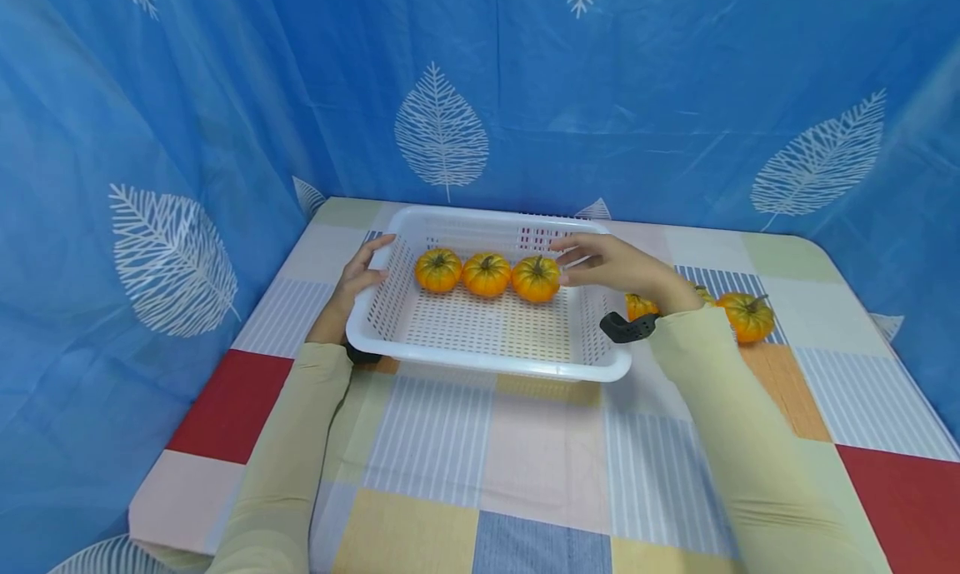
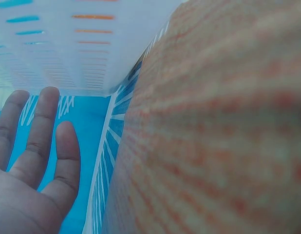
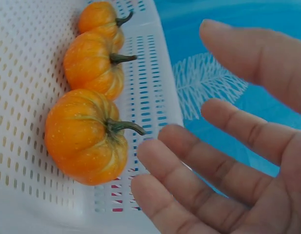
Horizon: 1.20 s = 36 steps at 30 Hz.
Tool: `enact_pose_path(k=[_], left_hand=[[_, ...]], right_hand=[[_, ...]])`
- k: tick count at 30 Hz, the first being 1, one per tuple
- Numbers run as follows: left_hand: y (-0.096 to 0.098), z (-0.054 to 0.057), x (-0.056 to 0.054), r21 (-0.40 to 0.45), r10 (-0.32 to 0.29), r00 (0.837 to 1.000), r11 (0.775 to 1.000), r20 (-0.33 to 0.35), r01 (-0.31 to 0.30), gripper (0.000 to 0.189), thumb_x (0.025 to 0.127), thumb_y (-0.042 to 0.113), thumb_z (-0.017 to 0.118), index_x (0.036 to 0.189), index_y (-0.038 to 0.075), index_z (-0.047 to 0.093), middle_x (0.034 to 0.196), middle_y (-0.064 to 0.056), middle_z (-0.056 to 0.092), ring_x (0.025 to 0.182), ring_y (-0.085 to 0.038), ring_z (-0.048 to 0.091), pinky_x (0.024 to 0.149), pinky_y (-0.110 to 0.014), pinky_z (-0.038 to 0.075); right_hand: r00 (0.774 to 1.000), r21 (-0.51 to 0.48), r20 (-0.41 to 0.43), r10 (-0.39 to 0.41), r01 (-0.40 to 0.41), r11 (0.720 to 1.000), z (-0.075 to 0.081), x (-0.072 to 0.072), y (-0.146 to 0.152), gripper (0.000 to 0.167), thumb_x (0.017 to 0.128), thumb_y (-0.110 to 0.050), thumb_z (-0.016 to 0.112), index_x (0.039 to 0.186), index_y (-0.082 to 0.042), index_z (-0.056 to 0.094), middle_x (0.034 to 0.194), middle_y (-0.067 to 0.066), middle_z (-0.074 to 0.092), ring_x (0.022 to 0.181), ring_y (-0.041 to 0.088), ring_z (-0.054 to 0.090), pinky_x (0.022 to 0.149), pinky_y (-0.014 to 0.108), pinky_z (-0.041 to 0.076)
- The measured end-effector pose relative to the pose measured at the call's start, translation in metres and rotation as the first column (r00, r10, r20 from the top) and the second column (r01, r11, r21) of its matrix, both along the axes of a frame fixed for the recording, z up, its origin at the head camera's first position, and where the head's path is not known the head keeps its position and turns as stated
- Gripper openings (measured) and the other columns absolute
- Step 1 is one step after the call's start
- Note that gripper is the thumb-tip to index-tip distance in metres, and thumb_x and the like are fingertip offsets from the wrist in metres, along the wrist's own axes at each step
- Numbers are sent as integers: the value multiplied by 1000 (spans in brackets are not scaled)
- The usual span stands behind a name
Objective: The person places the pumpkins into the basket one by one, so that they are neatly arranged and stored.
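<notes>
Head: a white rectangular perforated plastic basket [image 1: 487, 364] holds three ribbed orange pumpkins [image 1: 486, 276] in a row; left hand [image 1: 351, 284] at its rim. Left wrist: extended fingers [image 2: 41, 131] grip nothing. Right wrist: right hand [image 3: 238, 170], relaxed, empty, beside the nearest pumpkin.

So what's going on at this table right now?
A person's left hand is at the left rim of a white basket. Their right hand is by the rightmost of three small pumpkins lined up inside, apparently not gripping it. More pumpkins lie on the table, right of the basket.
</notes>
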<state>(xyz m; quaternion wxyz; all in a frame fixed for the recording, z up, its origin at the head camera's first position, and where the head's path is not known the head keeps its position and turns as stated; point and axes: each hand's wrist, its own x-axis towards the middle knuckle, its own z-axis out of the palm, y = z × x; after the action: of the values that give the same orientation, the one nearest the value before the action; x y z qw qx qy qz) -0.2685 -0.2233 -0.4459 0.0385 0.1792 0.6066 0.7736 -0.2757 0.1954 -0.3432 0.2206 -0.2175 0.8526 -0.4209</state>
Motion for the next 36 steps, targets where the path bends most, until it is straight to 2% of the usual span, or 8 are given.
enact_pose_path(k=[5,9,11,17,21,26,32,36], left_hand=[[1,3,1,-3,2,1000,1000,8,-2,65,96,-4,36,160,7,38,175,-27,16,147,-39,35,102,-28,53],[1,3,1,-1,-2,1000,1000,7,2,65,96,-4,35,158,11,41,176,-26,15,149,-39,33,104,-29,51],[1,3,0,-1,-6,1000,1000,1,6,65,96,-5,35,158,10,41,176,-27,14,149,-39,32,104,-29,51],[1,2,-2,-2,-10,1000,1000,-3,10,64,96,-4,35,158,9,40,176,-27,13,148,-36,34,104,-29,50],[1,2,-1,14,-11,1000,1000,-14,11,64,96,-5,35,159,7,41,174,-31,15,143,-30,42,101,-27,53],[1,0,0,26,4,1000,1000,-21,-3,63,96,-5,35,158,7,43,171,-35,18,135,-22,53,96,-27,56],[1,0,1,17,-10,1000,1000,-3,10,64,96,-5,35,158,10,42,175,-30,13,142,-27,42,103,-27,52],[0,0,1,9,-4,1000,1000,4,4,64,97,-4,35,158,11,43,175,-29,13,143,-29,41,103,-28,53]], right_hand=[[1000,-15,21,15,-15,1000,2,5,10,59,106,-15,69,158,2,46,153,29,56,141,45,54,119,62,40],[999,-26,36,22,-21,999,4,11,16,58,107,-17,68,159,-1,48,155,27,55,141,40,54,119,58,41],[999,-50,46,22,-20,999,4,14,20,58,107,-17,68,159,-2,48,156,26,54,141,37,55,118,53,44],[998,-140,69,-5,14,990,1,24,33,56,108,-18,67,159,-4,49,151,20,60,138,35,59,106,28,52],[997,-235,75,-28,45,971,-5,32,39,54,107,-13,66,157,0,49,142,14,67,133,32,64,104,25,53],[998,-330,43,-54,65,942,-11,42,42,51,106,-2,64,153,9,49,133,6,70,125,25,68,103,27,55],[991,-343,-35,-129,109,933,-17,54,45,50,105,-3,68,150,9,52,142,21,65,124,21,67,101,24,55],[973,-387,-124,-194,132,913,-23,62,44,46,102,2,70,145,10,57,141,16,66,124,17,67,101,22,54]])
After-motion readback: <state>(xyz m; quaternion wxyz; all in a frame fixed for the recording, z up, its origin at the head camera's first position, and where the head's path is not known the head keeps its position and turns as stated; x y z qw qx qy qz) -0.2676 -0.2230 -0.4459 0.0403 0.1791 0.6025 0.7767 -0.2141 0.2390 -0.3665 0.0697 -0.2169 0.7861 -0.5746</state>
